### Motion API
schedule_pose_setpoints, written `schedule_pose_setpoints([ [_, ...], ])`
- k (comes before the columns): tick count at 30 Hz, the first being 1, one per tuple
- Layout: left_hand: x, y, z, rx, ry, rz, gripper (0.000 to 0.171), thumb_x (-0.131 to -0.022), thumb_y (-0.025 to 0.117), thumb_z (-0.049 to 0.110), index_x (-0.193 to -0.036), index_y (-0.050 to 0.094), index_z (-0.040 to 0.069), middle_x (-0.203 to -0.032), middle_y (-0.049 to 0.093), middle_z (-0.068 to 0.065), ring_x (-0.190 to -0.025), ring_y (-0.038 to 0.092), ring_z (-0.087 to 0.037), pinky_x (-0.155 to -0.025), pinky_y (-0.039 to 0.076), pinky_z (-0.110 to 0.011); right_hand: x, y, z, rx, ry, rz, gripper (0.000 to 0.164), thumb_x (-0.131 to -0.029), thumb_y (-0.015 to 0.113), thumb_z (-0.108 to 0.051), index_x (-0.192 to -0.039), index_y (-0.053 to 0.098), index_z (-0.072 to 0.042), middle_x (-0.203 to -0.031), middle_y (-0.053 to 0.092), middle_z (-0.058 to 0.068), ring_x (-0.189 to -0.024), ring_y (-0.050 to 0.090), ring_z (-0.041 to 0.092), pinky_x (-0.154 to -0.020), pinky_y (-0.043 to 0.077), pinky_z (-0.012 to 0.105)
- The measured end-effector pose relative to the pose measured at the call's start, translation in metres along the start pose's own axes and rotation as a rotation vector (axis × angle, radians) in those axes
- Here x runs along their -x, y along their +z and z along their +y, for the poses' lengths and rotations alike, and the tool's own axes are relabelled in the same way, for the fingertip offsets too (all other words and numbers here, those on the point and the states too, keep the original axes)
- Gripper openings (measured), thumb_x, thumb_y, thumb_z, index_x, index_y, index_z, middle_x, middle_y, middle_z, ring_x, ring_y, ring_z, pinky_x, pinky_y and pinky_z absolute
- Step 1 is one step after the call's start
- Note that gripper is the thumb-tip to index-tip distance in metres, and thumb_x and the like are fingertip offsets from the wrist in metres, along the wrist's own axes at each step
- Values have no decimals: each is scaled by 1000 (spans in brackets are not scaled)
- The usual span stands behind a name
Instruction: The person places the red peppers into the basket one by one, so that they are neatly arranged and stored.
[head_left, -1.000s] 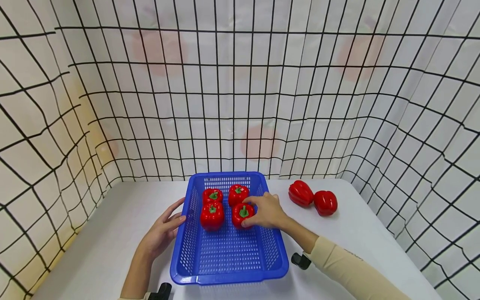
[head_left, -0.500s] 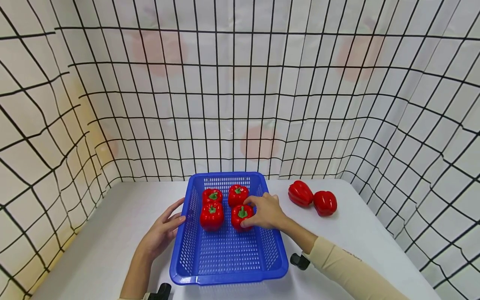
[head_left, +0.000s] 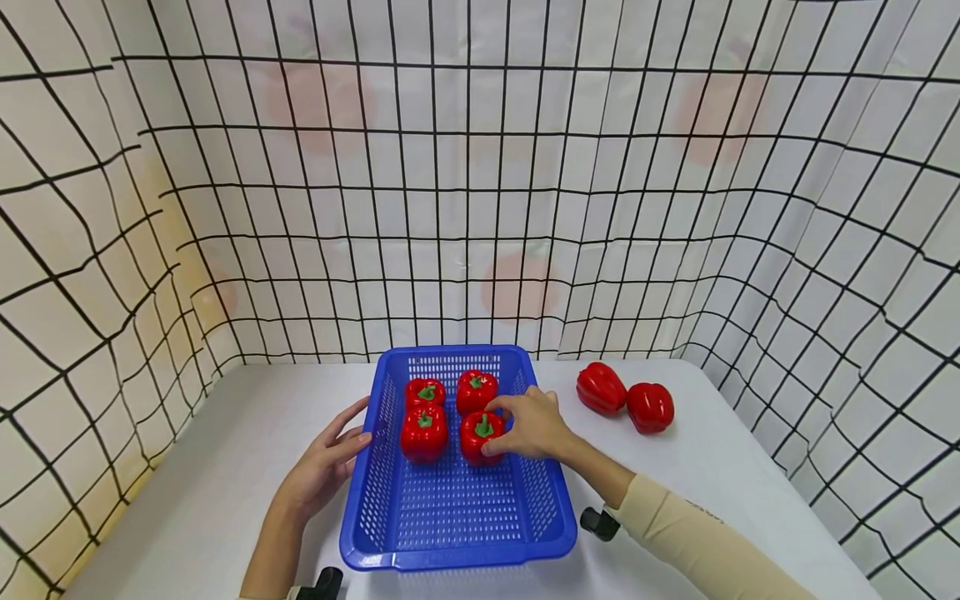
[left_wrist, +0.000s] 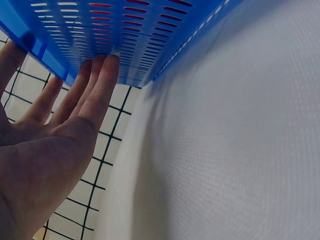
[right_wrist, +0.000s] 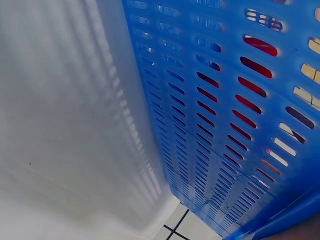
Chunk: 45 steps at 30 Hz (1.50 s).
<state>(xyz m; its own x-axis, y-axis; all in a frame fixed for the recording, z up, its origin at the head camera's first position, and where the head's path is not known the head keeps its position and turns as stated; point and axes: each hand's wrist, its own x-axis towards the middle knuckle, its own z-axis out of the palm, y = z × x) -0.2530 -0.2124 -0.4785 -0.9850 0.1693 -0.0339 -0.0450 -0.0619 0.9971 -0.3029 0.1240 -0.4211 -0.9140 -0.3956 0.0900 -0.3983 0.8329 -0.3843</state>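
A blue plastic basket (head_left: pixel 457 554) stands on the white tabletop, with several red bell peppers in its far half. My right hand (head_left: pixel 534 423) reaches over the basket's right rim and pinches the nearer right bell pepper (head_left: pixel 474 448) between thumb and fingers. Behind it sits another bell pepper (head_left: pixel 472 392). The left column has a front bell pepper (head_left: pixel 424 437) and a back bell pepper (head_left: pixel 424 390). With fingers extended, my left hand (left_wrist: pixel 60 135) touches the basket's outer left wall. In the right wrist view the basket wall (right_wrist: pixel 200 135) hides most of the right hand.
Two more red bell peppers lie on the table to the right of the basket, one on its side (head_left: pixel 602 387) and one beside it (head_left: pixel 651 408). Black grid netting (head_left: pixel 468 191) over white cloth walls encloses the table at the back and sides.
The bell pepper in my right hand has shifted slightly left and toward me, and its stem has turned more upright. The left hand and the basket stay put.
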Motion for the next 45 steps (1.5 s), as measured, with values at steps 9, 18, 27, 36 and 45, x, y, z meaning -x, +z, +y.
schedule_pose_setpoints([
  [9, 1, -2, 0, 36, -10, -1, 74, -98, 64, 23, -160, 26, 32, -149, 51, -20, -121, 66, -31, -102, 54, -43, -2, -1, -2, 22, 10, -36, 62, -72, 87, -47, -124, 72, -17, -97, 73, 5, -91, 45, 17, -75, 29, 40],
  [18, 0, -1, 0, 14, -3, -6, 73, -98, 64, 25, -160, 25, 32, -150, 50, -19, -123, 64, -32, -105, 52, -46, 0, -4, -2, 0, 4, -32, 63, -73, 86, -47, -126, 72, -17, -100, 73, 6, -93, 48, 17, -75, 30, 40],
  [27, 1, -2, 0, 15, -2, -9, 73, -98, 64, 25, -160, 25, 31, -150, 50, -19, -123, 65, -31, -105, 52, -46, 1, -7, 1, -83, 5, -26, 57, -77, 83, -46, -125, 70, -19, -106, 73, 5, -105, 55, 21, -81, 35, 43],
  [36, 0, 0, 1, 15, -2, -12, 73, -98, 64, 25, -160, 26, 31, -151, 50, -19, -126, 63, -32, -106, 51, -47, 6, -16, 4, -268, 81, 32, 52, -81, 82, -39, -128, 69, -21, -113, 70, 10, -100, 63, 23, -77, 59, 37],
  [45, -1, 0, 2, 32, -9, -8, 73, -98, 64, 24, -160, 26, 31, -151, 50, -19, -125, 64, -32, -105, 52, -45, 12, -28, 8, -339, 106, 145, 59, -83, 82, -40, -135, 64, -19, -119, 69, 16, -104, 64, 28, -82, 61, 42],
])
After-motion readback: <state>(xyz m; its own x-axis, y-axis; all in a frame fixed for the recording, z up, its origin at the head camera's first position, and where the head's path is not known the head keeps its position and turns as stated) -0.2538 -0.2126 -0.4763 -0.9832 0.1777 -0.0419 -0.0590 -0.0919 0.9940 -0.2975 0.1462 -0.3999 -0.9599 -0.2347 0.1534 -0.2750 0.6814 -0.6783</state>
